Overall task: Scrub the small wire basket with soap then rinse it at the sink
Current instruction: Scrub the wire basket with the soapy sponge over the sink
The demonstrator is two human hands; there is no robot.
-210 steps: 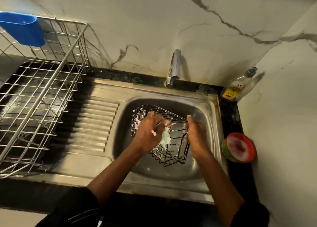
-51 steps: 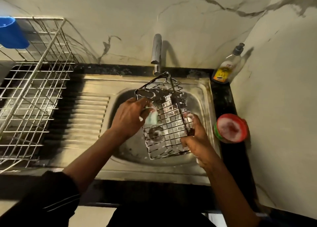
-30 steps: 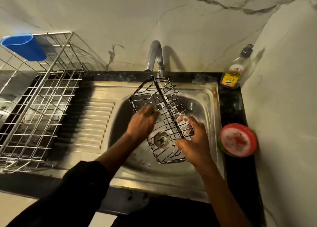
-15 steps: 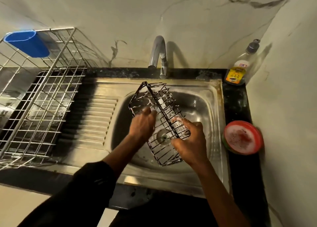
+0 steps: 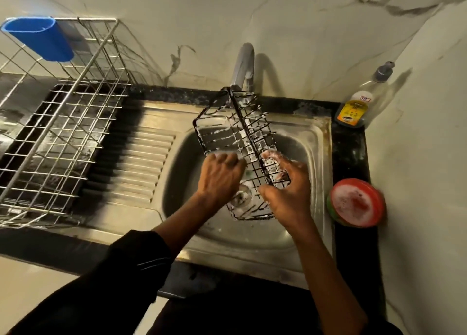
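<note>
The small black wire basket point(image 5: 228, 132) is held tilted above the steel sink point(image 5: 313, 142), its far end just under the tap point(image 5: 242, 66). White soap foam clings to its wires. My right hand point(image 5: 288, 185) grips the basket's near right side, fingers hooked through the wires. My left hand point(image 5: 219, 176) is curled against the basket's left face; a bit of pale green scrubber shows under its fingers. I see no water running from the tap.
A large steel dish rack point(image 5: 58, 132) with a blue cup holder point(image 5: 40, 37) stands on the drainboard at the left. A dish soap bottle point(image 5: 358, 102) sits in the back right corner. A red tub of soap paste point(image 5: 356, 203) lies right of the sink.
The basket has been raised off the sink bottom and turned on its side over the last seconds. My left hand keeps rubbing along its left face; my right hand holds the same end.
</note>
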